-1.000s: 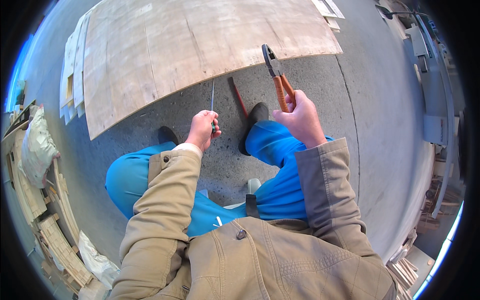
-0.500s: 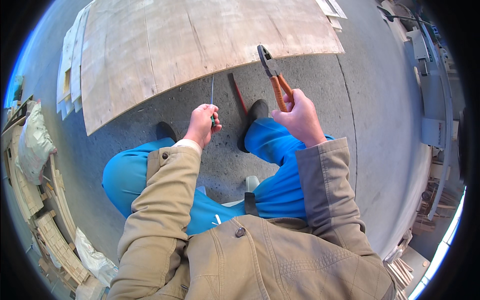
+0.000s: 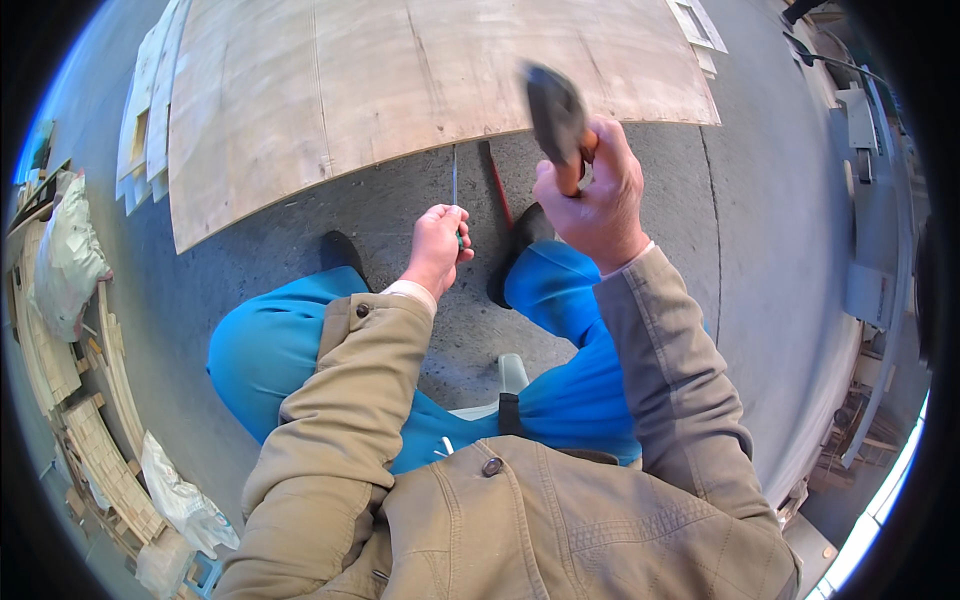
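Concrete floor (image 3: pixel 770 250); left hand (image 3: pixel 436 247) gripping one likely screwdriver (image 3: pixel 455 181); right hand (image 3: pixel 606 205) gripping one blurred pair of pliers (image 3: pixel 559 112)

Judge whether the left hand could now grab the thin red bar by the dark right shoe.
Probably not: though the way to the thin red bar looks free, the left hand is closed on a thin metal-shafted, green-handled tool.

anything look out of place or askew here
Mildly, yes: a red bar lies on the floor by the right shoe, where a foot could catch it, and pale boards jut unevenly beyond the plywood panel.
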Action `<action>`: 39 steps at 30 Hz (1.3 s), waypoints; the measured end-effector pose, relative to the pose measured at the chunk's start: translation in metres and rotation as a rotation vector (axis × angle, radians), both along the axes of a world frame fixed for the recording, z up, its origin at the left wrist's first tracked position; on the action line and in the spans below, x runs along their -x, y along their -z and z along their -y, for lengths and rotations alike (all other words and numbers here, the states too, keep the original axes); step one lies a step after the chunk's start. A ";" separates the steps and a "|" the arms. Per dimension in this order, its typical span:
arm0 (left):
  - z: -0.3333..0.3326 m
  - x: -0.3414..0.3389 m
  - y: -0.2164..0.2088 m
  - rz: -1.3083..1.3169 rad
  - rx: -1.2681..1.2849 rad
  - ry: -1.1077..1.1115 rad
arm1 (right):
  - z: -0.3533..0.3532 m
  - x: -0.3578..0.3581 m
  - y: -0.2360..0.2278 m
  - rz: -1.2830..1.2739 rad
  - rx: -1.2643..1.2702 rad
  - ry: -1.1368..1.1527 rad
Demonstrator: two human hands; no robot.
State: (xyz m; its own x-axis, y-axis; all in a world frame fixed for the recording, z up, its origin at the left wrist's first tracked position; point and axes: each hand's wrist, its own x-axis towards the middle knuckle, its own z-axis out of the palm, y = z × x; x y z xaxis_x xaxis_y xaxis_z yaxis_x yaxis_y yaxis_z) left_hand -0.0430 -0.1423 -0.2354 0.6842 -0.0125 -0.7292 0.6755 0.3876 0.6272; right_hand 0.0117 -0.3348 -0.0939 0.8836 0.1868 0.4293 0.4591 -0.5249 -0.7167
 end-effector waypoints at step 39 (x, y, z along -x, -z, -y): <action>-0.049 0.051 -0.021 -0.069 0.112 -0.357 | 0.029 0.088 0.009 -0.697 -0.536 0.279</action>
